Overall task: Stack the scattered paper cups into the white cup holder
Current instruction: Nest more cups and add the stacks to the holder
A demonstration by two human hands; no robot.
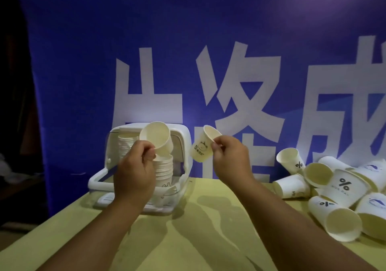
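The white cup holder point(183, 139) stands open at the table's far left, with one stack of cups at its back left point(126, 145) and another stack point(165, 170) at its front. My left hand point(135, 166) pinches a plain paper cup point(156, 138) by its rim, tilted, its base touching the top of the front stack. To the right of the holder my right hand point(229, 155) pinches the rim of a small cup point(203, 145) printed "Bear", held in the air. Several scattered paper cups point(342, 185) lie in a heap at the right.
A yellow-green table point(198, 229) carries everything. A blue banner with large white characters point(229, 72) hangs right behind the table. The holder's clear lid point(98, 182) lies folded forward at its left side. Dark space lies beyond the table's left edge.
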